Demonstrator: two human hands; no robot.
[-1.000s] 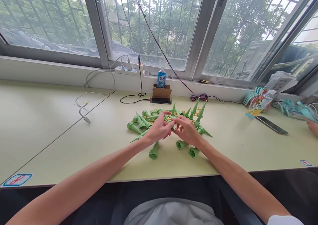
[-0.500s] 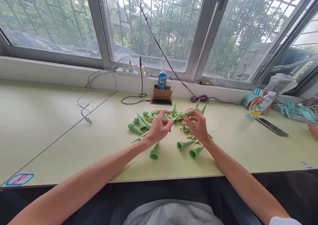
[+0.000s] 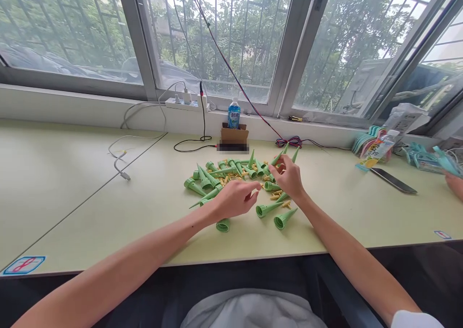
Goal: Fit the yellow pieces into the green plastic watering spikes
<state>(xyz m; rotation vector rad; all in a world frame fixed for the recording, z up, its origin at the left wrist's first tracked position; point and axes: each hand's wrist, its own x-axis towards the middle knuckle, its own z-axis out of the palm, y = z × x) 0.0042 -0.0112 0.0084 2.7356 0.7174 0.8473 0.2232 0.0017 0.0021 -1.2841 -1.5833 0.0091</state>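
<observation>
My right hand (image 3: pixel 288 177) is closed round a green plastic cone-shaped spike (image 3: pixel 276 159), its narrow end pointing up and away. My left hand (image 3: pixel 237 198) hovers low over the front of the pile, back of the hand up, fingers curled in toward the thumb. Its fingertips are beside small yellow plastic pegs (image 3: pixel 276 195); whether one is pinched there is hidden. More green spikes (image 3: pixel 204 179) lie and stand around both hands, some with their hollow threaded ends showing. Two spikes, one of them a green spike (image 3: pixel 285 219), lie nearest the table's front edge.
Behind the pile a blue-labelled bottle (image 3: pixel 234 114) stands in a small cardboard box (image 3: pixel 234 134). Cables (image 3: pixel 289 141) run along the sill. At right are a phone (image 3: pixel 393 180), a drink pouch (image 3: pixel 379 150), teal items (image 3: pixel 421 158) and another person's hand (image 3: pixel 454 185).
My left hand has moved down and toward the right, away from the spike, and its fingers have curled downward. My right hand keeps the spike, now tilted more upright.
</observation>
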